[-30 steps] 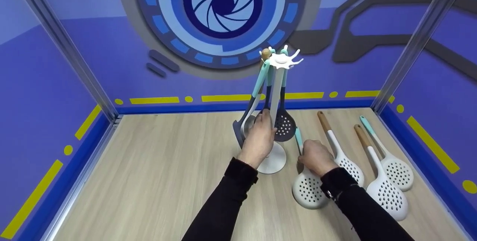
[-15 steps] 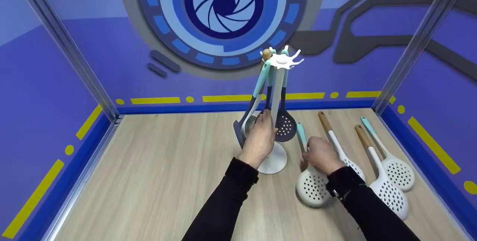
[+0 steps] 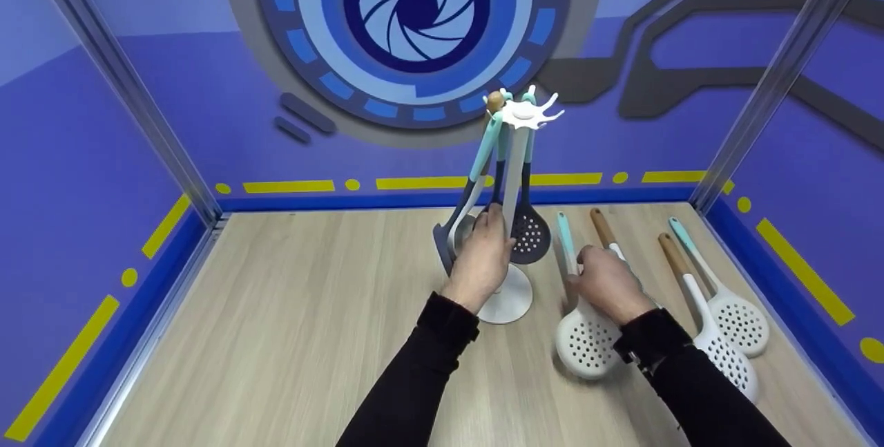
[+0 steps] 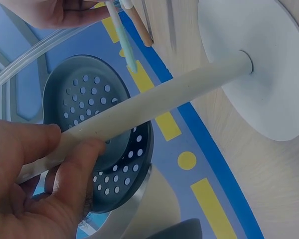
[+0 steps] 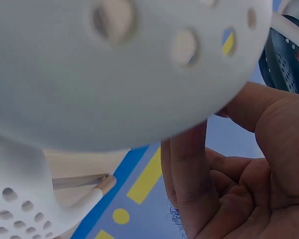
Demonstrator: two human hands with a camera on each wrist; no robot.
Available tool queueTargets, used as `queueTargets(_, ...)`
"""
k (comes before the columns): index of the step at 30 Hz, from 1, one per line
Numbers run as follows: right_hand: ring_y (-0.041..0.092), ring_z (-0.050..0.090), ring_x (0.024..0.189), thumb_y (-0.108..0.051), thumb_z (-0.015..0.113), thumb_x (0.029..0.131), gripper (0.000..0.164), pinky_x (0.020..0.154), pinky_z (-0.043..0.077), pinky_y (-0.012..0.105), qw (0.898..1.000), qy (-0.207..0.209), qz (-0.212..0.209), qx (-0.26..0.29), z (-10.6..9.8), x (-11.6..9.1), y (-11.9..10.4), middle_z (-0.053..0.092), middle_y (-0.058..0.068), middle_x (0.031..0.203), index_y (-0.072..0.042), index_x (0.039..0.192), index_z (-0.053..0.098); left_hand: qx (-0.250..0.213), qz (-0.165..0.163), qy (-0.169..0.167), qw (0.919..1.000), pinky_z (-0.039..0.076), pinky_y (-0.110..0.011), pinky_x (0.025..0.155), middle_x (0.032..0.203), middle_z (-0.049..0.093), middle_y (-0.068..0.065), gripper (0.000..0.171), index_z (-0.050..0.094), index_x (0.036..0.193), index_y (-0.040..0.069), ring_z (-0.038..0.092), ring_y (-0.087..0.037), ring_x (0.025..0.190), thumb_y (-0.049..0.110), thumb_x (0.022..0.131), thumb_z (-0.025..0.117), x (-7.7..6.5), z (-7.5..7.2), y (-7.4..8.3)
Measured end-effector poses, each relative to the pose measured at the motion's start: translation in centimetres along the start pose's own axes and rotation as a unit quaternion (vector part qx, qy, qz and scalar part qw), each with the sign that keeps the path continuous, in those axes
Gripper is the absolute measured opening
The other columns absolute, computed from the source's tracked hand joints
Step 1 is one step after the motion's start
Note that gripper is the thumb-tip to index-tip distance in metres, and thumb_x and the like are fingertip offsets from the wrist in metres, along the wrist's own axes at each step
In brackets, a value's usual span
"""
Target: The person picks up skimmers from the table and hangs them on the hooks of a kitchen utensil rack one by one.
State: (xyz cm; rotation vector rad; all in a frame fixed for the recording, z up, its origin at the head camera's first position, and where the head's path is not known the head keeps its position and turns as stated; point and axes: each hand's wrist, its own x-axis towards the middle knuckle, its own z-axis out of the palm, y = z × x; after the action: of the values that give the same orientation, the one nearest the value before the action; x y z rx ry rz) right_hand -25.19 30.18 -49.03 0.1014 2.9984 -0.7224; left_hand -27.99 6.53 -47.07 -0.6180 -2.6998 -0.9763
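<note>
My left hand (image 3: pixel 480 260) grips the white post (image 4: pixel 159 102) of a utensil stand, thumb and fingers around it above the round base (image 3: pixel 511 305). Dark utensils with teal handles hang from the stand's hooked top (image 3: pixel 523 114), among them a black skimmer (image 3: pixel 530 234) and a turner (image 3: pixel 443 243). To the right of the stand, my right hand (image 3: pixel 609 284) holds a white skimmer (image 3: pixel 587 349) with a teal handle (image 3: pixel 565 229) by its shaft. In the right wrist view the perforated head (image 5: pixel 114 94) covers much of the picture and hides part of the fingers.
Further right on the wooden table (image 3: pixel 311 336) lie a wood-handled white skimmer (image 3: pixel 603 228), partly behind my right hand, another wood-handled one (image 3: pixel 725 360), and a teal-handled one (image 3: pixel 740 322). Blue panels (image 3: pixel 138 177) enclose the table's back and sides.
My right hand has moved the teal-handled white skimmer a little right and away from me, clear of the stand's base. The left hand keeps its grip on the post.
</note>
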Motion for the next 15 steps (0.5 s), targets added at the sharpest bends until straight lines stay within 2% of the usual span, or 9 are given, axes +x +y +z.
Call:
queueTargets(8, 0.029, 0.074, 0.091, -0.015, 0.077, 0.105, 0.052, 0.074, 0.062, 0.042, 1.0, -0.001, -0.002, 0.021, -1.1, -0.6, 0.0, 0.079, 0.025, 0.109, 0.017, 0.144, 0.064, 0.012, 0.008, 0.01, 0.9999, 0.061, -0.059, 0.121, 0.162, 0.066, -0.033, 0.064, 0.043, 0.171, -0.011, 0.073, -0.047, 0.143, 0.012, 0.117, 0.07, 0.0, 0.1, 0.0)
queueTargets(15, 0.034, 0.077, 0.091, -0.015, 0.078, 0.105, 0.049, 0.075, 0.066, 0.047, 1.0, 0.011, -0.016, 0.02, -2.0, -0.7, 0.1, 0.078, 0.028, 0.11, 0.016, 0.141, 0.064, 0.015, 0.013, 0.013, 0.9997, 0.063, -0.058, 0.118, 0.16, 0.066, -0.035, 0.064, 0.043, 0.17, -0.012, 0.074, -0.048, 0.139, 0.012, 0.117, 0.07, 0.1, 0.2, -0.2)
